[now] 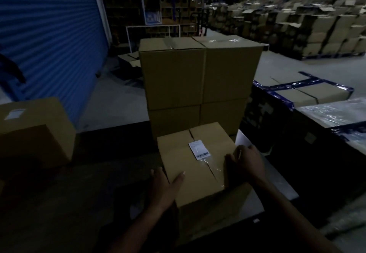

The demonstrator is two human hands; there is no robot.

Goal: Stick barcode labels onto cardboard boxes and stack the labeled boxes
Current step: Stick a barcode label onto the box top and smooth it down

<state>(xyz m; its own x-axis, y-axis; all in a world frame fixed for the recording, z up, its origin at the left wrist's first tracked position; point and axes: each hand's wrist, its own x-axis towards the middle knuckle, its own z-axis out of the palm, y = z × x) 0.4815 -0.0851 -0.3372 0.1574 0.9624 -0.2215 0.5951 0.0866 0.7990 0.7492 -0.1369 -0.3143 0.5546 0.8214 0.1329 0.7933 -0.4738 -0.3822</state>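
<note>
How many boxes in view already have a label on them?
2 that show. One label sits on top of the box between the hands; another label is on the left box. The stack behind shows none; other faces are hidden.

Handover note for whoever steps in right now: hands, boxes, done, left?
Left hand: flat against the near box at its left top edge, thumb on top.
Right hand: fingers curled over the box's right edge, also holding a white sheet.
Done: barcode label is stuck on top of that box.
Left: move it to a stack; the two-high stack stands right behind. Another labeled box sits far left.
</note>
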